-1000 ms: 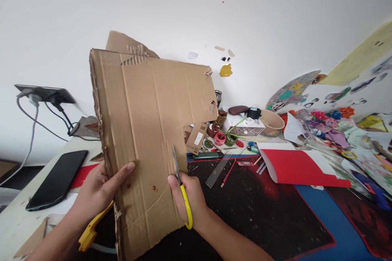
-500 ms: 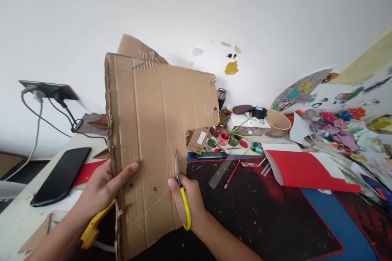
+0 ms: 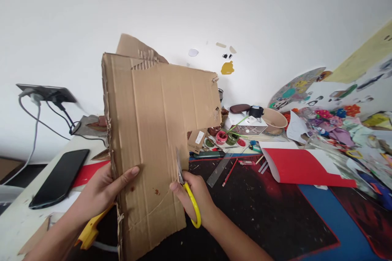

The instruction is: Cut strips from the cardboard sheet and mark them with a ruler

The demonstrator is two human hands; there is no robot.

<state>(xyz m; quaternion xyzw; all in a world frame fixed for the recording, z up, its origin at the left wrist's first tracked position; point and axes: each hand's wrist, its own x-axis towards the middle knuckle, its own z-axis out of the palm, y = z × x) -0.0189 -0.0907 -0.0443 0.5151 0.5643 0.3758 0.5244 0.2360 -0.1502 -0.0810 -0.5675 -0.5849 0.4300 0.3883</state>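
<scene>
- Cardboard (image 3: 153,118): upright, centre-left of frame, notch cut out of its right side.
- Left hand (image 3: 101,191): pinching the cardboard's left edge, thumb in front, other fingers mostly hidden behind.
- Right hand (image 3: 197,195): wrapped around yellow-handled scissors (image 3: 196,212) at lower centre; thumb at cardboard face. One blade shows in front of the sheet, slightly blurred; can't tell where the other sits.
- Pink pot (image 3: 221,137), right of centre: pink-red paint inside.
- Green pot (image 3: 232,138), just right of it: dark green contents, green stem across the top.
- Brown pot (image 3: 213,131), behind-left of the pink one: brown contents, partly blocked.
- Beige bowl (image 3: 278,117), further right: inner wall shows, contents unreadable.
- White box (image 3: 248,125), left of the bowl: can't see inside.
- Flask (image 3: 221,94): mostly behind the cardboard's right edge, contents hidden.
- Black mat (image 3: 260,208), lower right: clear ruler (image 3: 219,171) and red pencil (image 3: 229,172) near its upper-left part.
</scene>
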